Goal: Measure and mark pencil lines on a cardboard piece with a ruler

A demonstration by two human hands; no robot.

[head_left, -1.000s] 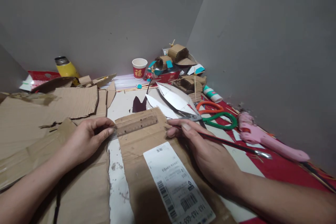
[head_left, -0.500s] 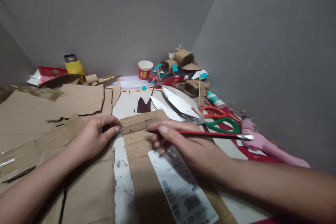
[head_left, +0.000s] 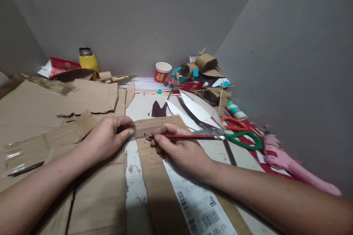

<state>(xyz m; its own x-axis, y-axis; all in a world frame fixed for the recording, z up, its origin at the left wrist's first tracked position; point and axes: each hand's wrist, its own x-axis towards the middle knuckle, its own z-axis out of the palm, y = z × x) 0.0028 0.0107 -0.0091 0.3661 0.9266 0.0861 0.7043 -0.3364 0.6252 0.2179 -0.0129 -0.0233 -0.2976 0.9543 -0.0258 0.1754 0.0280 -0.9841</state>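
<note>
A clear ruler point(head_left: 142, 131) lies across the upper part of a brown cardboard piece point(head_left: 157, 183) that bears a white printed label point(head_left: 202, 205). My left hand point(head_left: 111, 136) pinches the ruler's left end between thumb and fingers. In my right hand point(head_left: 179, 147) is a red and black pencil point(head_left: 190, 137), held almost level, its tip close to the ruler's lower edge. The right fingers cover the ruler's right part. Green-handled scissors point(head_left: 220, 132) lie just beyond the pencil's back end.
Large cardboard sheets point(head_left: 99, 194) spread over the left side. A yellow bottle point(head_left: 88, 60), a red and white paper cup point(head_left: 162, 72) and a cardboard model point(head_left: 205, 64) stand along the back wall. A pink glue gun point(head_left: 292, 161) lies at right, near a green and white tube point(head_left: 236, 111).
My right hand has slid left along the ruler, bringing the pencil tip nearer my left hand. The whole scene has shifted slightly rightward in view.
</note>
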